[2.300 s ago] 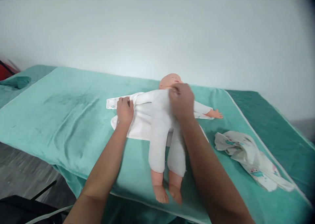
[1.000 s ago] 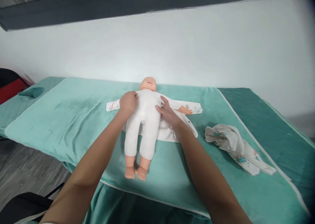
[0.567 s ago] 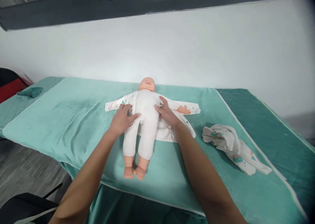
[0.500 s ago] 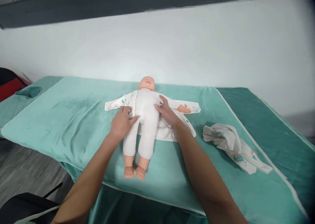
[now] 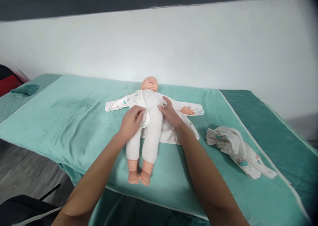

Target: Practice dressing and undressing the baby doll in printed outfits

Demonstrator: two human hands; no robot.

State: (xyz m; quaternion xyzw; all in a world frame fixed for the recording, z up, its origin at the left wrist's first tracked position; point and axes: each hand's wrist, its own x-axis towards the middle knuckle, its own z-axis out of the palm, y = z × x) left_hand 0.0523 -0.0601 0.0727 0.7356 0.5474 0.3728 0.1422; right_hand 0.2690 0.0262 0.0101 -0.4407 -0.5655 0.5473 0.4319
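Note:
A baby doll (image 5: 153, 118) with a white cloth body lies on its back, head toward the wall and feet toward me. Both its arms are in the sleeves of a white printed baby shirt (image 5: 136, 98), unfastened at the front. My left hand (image 5: 132, 121) is closed on the edge of the shirt's left-hand panel, which lies partly over the doll's belly. Against the right-hand side of the doll's torso rests my right hand (image 5: 170, 114), thumb and forefinger apart. Beyond it the other shirt panel (image 5: 187, 125) lies spread out on the bed cover.
Crumpled printed baby clothing (image 5: 238, 150) lies on the right of the green bed cover (image 5: 74, 120). A white wall (image 5: 174, 47) rises behind the bed. Black and red items (image 5: 10, 82) are at the far left, and a black chair-like object (image 5: 25, 211) stands at lower left.
My left hand has moved right and up, drawing the left-hand shirt panel over part of the doll's belly. My right hand stays at the doll's side.

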